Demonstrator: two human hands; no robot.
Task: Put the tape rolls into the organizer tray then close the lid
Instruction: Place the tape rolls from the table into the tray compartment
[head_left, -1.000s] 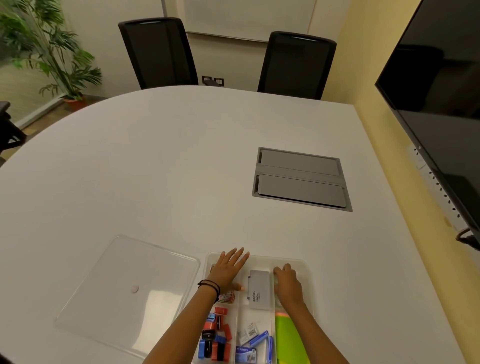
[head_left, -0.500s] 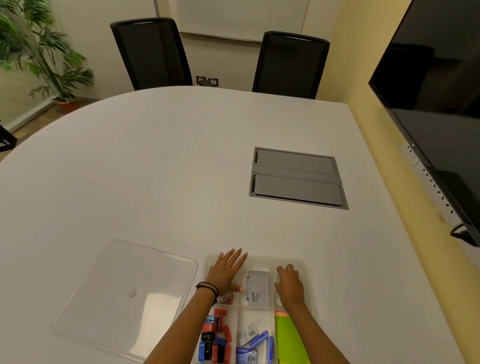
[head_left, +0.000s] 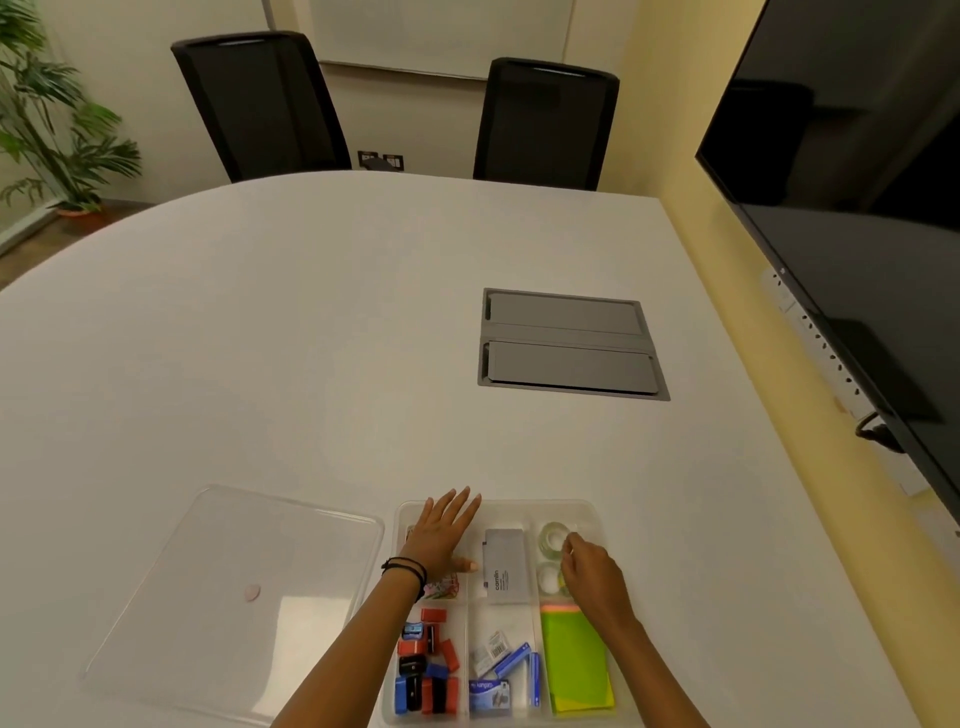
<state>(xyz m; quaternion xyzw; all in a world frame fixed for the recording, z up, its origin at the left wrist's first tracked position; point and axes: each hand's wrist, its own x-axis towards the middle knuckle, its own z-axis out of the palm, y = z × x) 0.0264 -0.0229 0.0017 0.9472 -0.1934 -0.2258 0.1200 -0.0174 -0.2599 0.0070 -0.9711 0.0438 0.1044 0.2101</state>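
Right hand (head_left: 589, 569) has drawn back, fingers loosely curled and empty, uncovering two clear tape rolls (head_left: 552, 535) at the organizer tray's (head_left: 597, 519) 1 o'clock corner; left hand (head_left: 441, 535) stays flat and open, lid (head_left: 234, 597) waits at 9 o'clock.

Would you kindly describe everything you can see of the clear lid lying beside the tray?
The lid is a large, roughly square sheet of clear, glossy plastic with rounded corners and a raised rim. A small pinkish round spot sits near its centre. It lies flat on the white table, off the organizer tray and just to its left. Neither hand touches it, and nothing rests on it.
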